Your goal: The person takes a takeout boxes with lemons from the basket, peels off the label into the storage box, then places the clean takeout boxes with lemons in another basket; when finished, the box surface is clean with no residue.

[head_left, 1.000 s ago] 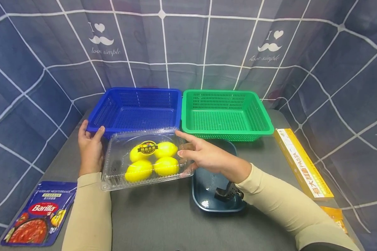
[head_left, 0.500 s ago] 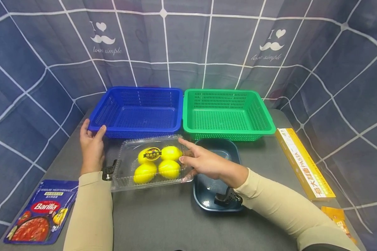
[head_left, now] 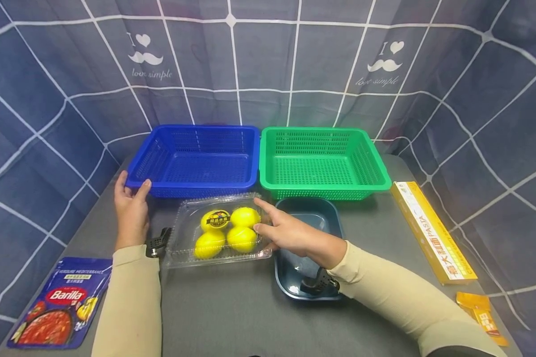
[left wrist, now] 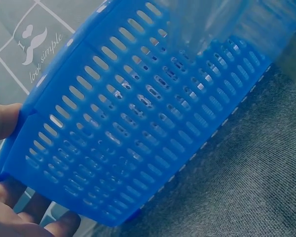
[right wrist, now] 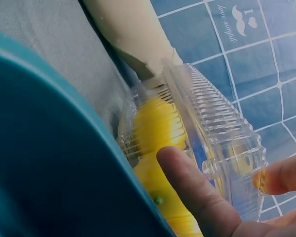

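A clear plastic clamshell box (head_left: 185, 223) with several lemons (head_left: 210, 245) inside lies in front of the blue basket (head_left: 205, 192). My right hand (head_left: 290, 229) holds the box by its right end, index finger stretched along the lid. In the right wrist view, a finger and thumb (right wrist: 197, 192) sit on either side of the clamshell's ridged edge, lemons showing through the plastic. My left hand (head_left: 131, 213) grips the basket's front left corner. The left wrist view has the thumb (left wrist: 4, 121) at the rim and the other fingers below, against the outer side.
A green basket (head_left: 321, 195) stands right of the blue one. Below my right hand sits a dark blue tub (head_left: 295, 272). A pasta box (head_left: 433, 233) and an orange packet (head_left: 482, 317) lie at the right, a Barilla sauce pouch (head_left: 62, 302) at the left.
The clamshell has moved right and a little toward me with my right hand, lower over the table, out from over the blue basket's front. My left hand has stayed at the basket's corner.
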{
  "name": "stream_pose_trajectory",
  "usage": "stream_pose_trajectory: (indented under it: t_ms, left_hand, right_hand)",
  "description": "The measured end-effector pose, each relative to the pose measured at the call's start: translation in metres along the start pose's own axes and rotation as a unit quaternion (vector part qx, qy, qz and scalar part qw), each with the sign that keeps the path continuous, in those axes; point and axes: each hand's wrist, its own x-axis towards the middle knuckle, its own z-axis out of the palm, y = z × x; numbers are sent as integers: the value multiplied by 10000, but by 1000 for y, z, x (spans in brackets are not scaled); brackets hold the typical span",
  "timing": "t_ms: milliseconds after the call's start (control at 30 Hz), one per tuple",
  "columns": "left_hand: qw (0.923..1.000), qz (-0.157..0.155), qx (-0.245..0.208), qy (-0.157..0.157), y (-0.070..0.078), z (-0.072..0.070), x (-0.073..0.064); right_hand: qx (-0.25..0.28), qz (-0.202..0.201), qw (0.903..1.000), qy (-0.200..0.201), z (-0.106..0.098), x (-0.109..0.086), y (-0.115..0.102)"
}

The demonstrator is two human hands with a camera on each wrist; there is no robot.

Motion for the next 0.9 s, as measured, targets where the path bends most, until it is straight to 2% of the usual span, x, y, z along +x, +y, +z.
stream_pose_trajectory:
  t_ms: [67, 333, 567, 900]
  left_hand:
    - [10000, -12, 18, 2, 0, 0, 0]
    - [9999, -43, 149, -41, -1, -1, -1]
    - [9995, -6, 279, -148, 3, -3, 1]
    - [9992, -86, 351, -192, 1, -6, 4]
  right_hand:
    - [-29, 7, 10000, 79, 2, 0, 0]
    - [385, 26, 9984, 425, 13, 3, 8]
    - [-391, -52, 9978, 536, 17, 10, 3]
    - [-242, -93, 9959, 870, 25, 18, 6]
